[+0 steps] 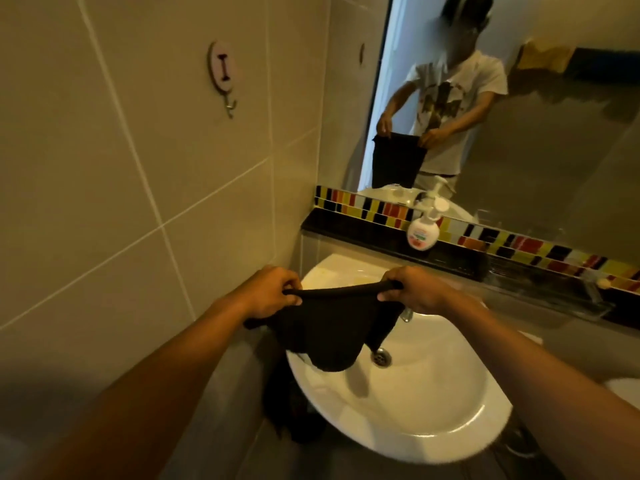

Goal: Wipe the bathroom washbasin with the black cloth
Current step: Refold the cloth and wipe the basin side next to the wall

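With left hand point(268, 292) and right hand point(414, 289) pinching the black cloth's point(329, 327) top edge above the washbasin point(415, 410), its dangling folds may snag the tap point(406, 315) or leave the bowl unevenly wiped.

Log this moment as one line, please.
stage: pre-wipe | left hand: grips black cloth | right hand: grips cloth | cloth: stretched above washbasin | soap bottle: on ledge
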